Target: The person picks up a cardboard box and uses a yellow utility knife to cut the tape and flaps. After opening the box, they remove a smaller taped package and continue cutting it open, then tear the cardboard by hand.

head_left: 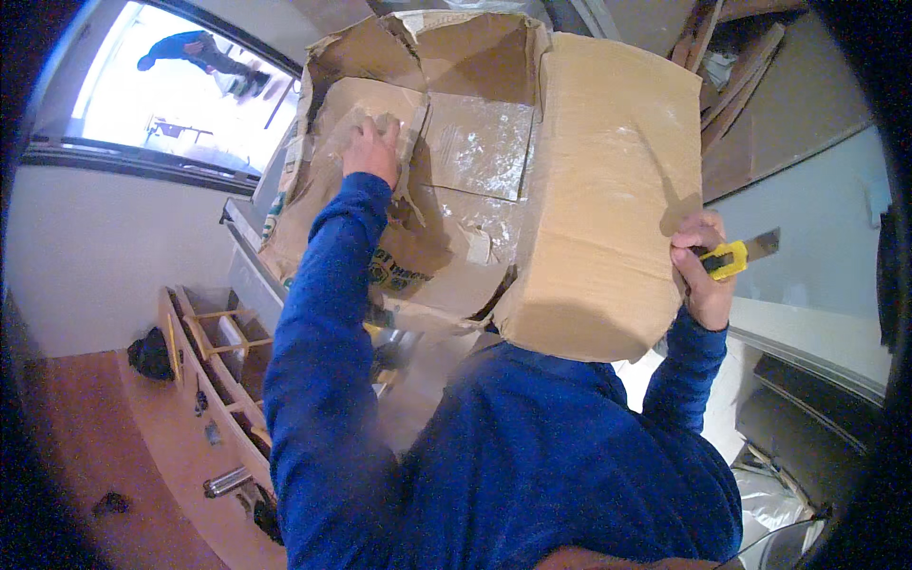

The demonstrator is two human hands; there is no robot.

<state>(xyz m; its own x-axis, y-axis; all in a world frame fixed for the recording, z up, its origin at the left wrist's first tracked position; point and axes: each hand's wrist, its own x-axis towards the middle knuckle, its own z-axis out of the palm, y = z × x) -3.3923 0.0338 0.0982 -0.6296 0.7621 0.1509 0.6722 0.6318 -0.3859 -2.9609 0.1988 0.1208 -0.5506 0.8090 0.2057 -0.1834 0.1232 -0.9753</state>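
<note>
A worn, open cardboard box (463,164) with torn edges and pale dusty patches fills the upper middle of the head view. My left hand (374,151) presses on a brown flap inside the box's left part, fingers spread. At the right, my right hand (702,267) grips the outer edge of the wide cardboard flap (613,192). The same hand holds a yellow utility knife (725,261), its broad blade pointing right, away from the cardboard. Printed marks show on the inner cardboard near my left forearm.
A wooden tray with dividers (228,342) stands at the lower left, near a metal cylinder (228,482). Wooden strips (744,82) lie at the upper right. Another person (203,53) is seen through the window at the upper left. Dark panels (805,420) are at the lower right.
</note>
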